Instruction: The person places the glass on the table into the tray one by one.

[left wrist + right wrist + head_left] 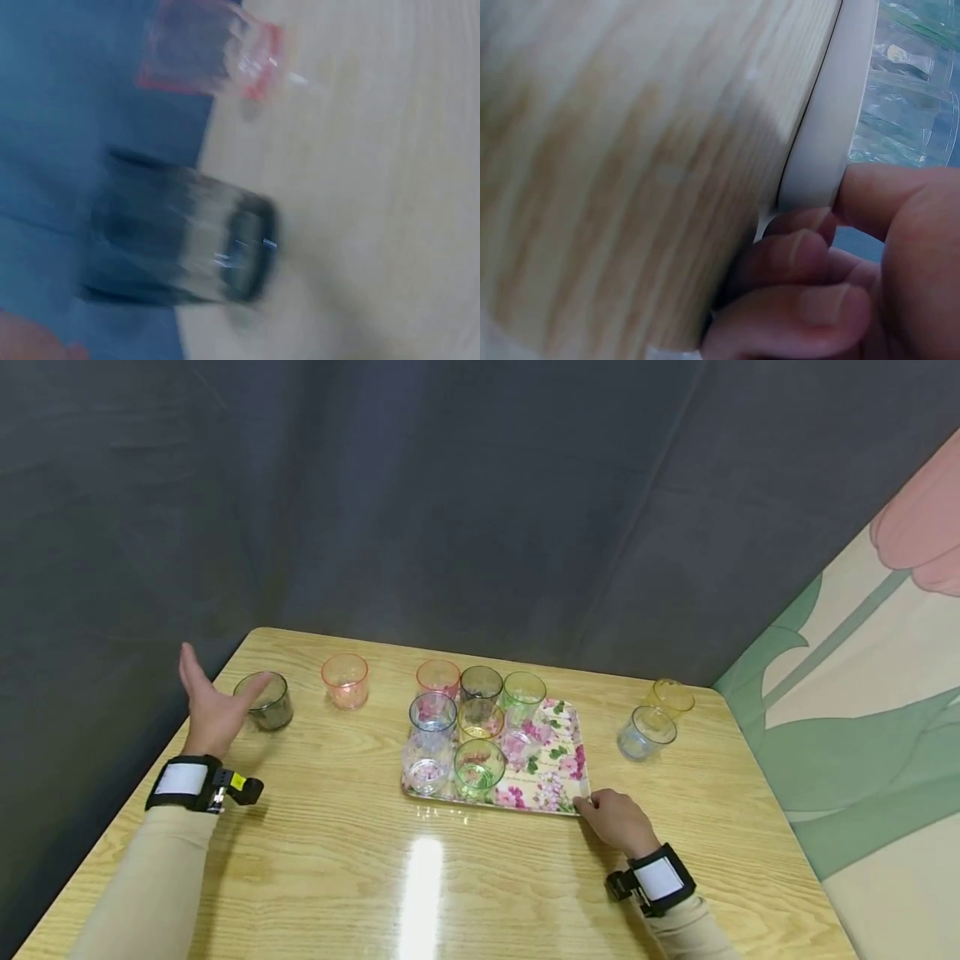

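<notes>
My left hand [212, 714] is held with thumb and fingers spread beside a dark grey glass [272, 710] at the table's left end. In the left wrist view this dark glass [251, 247] is blurred, with a fingertip at the lower left corner. My right hand [618, 822] grips the near right corner of a flowered tray [551, 768]. The right wrist view shows thumb and curled fingers pinching the tray's white rim [825, 112]. Several coloured glasses stand on the tray's left part, among them a green glass [480, 772] and a blue glass [432, 717].
A red glass [347, 685] stands between the dark glass and the tray. Right of the tray are a light blue glass [643, 737] and a yellow glass [670, 697], close together. A dark curtain [480, 510] hangs behind the wooden table [330, 860].
</notes>
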Demonstrator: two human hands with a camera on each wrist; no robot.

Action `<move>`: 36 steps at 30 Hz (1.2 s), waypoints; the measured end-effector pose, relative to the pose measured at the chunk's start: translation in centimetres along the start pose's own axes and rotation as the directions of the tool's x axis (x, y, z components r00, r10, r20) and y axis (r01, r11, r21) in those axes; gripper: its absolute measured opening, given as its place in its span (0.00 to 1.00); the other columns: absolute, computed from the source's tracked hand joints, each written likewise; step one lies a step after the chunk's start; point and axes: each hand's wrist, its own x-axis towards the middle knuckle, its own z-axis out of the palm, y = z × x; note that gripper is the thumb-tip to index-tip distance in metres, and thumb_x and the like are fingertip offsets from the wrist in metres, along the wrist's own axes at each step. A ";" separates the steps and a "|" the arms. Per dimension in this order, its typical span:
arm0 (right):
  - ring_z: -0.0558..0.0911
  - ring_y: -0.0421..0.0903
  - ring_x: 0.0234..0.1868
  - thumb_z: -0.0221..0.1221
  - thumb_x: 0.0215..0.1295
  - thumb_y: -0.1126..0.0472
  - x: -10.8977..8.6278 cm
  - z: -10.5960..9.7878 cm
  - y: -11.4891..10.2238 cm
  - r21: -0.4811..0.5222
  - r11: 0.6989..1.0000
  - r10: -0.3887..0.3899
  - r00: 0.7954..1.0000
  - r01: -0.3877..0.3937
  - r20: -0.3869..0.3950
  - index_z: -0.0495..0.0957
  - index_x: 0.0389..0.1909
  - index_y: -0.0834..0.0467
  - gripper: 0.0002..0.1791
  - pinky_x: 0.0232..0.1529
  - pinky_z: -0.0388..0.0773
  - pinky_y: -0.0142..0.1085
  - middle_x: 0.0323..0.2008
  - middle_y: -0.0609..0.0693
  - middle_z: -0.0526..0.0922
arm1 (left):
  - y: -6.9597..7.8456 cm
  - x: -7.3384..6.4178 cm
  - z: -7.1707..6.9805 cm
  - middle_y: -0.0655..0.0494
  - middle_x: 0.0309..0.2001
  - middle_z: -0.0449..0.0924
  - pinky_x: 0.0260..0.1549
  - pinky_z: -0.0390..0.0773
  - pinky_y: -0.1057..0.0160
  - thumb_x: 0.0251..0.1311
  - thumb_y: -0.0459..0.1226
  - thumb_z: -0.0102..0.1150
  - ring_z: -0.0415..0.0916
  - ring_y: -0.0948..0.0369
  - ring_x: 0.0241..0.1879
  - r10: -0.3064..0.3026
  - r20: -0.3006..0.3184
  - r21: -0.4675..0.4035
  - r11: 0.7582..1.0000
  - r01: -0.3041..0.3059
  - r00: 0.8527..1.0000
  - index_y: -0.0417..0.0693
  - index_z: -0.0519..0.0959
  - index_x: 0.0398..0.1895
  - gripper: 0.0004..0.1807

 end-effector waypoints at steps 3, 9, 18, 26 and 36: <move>0.61 0.41 0.16 0.54 0.72 0.49 0.0 0.0 -0.1 -0.005 1.000 -0.001 1.000 0.001 0.000 0.65 0.13 0.53 0.26 0.20 0.55 0.32 0.13 0.44 0.61 | -1.3 0.5 -0.2 0.56 0.78 0.09 0.76 0.29 0.42 0.67 0.48 0.57 0.10 0.54 0.77 -0.038 0.069 -0.048 0.998 0.042 0.997 0.63 0.13 0.74 0.60; 0.62 0.41 0.16 0.54 0.72 0.48 0.1 0.1 -0.2 -0.007 1.000 0.004 1.000 -0.004 -0.005 0.65 0.13 0.53 0.26 0.20 0.55 0.32 0.13 0.44 0.61 | -3.4 1.1 0.3 0.48 0.77 0.08 0.75 0.29 0.42 0.69 0.45 0.57 0.08 0.50 0.75 -0.040 0.203 -0.040 0.998 0.049 0.978 0.56 0.08 0.72 0.62; 0.61 0.41 0.16 0.54 0.72 0.49 0.2 0.4 -0.1 -0.007 1.000 0.006 1.000 -0.006 -0.008 0.65 0.13 0.54 0.26 0.20 0.55 0.33 0.13 0.44 0.61 | -4.5 0.8 0.7 0.39 0.78 0.18 0.74 0.39 0.36 0.63 0.46 0.64 0.24 0.39 0.78 -0.064 0.229 0.056 0.997 0.053 0.971 0.51 0.17 0.77 0.64; 0.62 0.41 0.16 0.54 0.72 0.49 0.1 0.4 0.0 -0.013 1.000 0.002 1.000 -0.002 -0.008 0.65 0.13 0.54 0.25 0.21 0.56 0.33 0.13 0.44 0.62 | -5.0 0.5 0.9 0.34 0.77 0.42 0.69 0.59 0.47 0.65 0.44 0.63 0.46 0.38 0.75 -0.080 0.197 0.093 0.994 0.062 0.977 0.40 0.31 0.79 0.56; 0.61 0.41 0.16 0.54 0.72 0.50 0.1 0.1 -0.1 0.008 1.000 -0.013 1.000 0.013 -0.003 0.64 0.13 0.54 0.26 0.21 0.56 0.33 0.13 0.44 0.60 | -4.8 -0.2 1.2 0.39 0.69 0.58 0.49 0.67 0.78 0.62 0.44 0.66 0.60 0.47 0.67 -0.069 0.099 0.097 0.994 0.060 0.993 0.39 0.47 0.77 0.49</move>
